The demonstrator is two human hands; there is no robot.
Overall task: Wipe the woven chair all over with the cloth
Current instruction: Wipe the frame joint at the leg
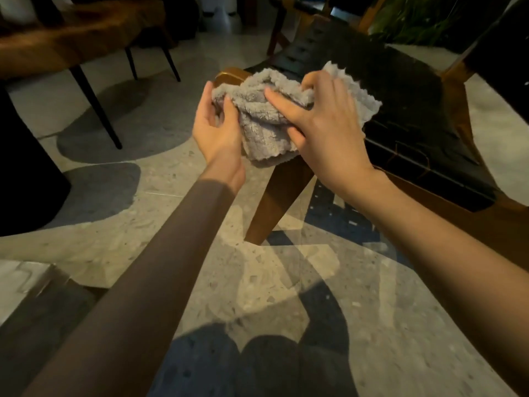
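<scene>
A grey fluffy cloth (266, 110) is bunched up between both hands, above the near corner of the woven chair (406, 90). The chair has a dark woven seat and a brown wooden frame with a slanted leg (274, 196). My left hand (217, 124) holds the cloth's left edge, thumb on top and fingers behind it. My right hand (326, 124) grips the cloth's right side, fingers curled into the folds and thumb stretched across its front. The chair's corner under the cloth is mostly hidden.
A brown bench (80, 38) with thin black legs stands at the back left. A dark rounded object (25, 173) fills the left edge. Green plants (423, 18) sit behind the chair. The floor (286, 282) is pale speckled stone with shadows.
</scene>
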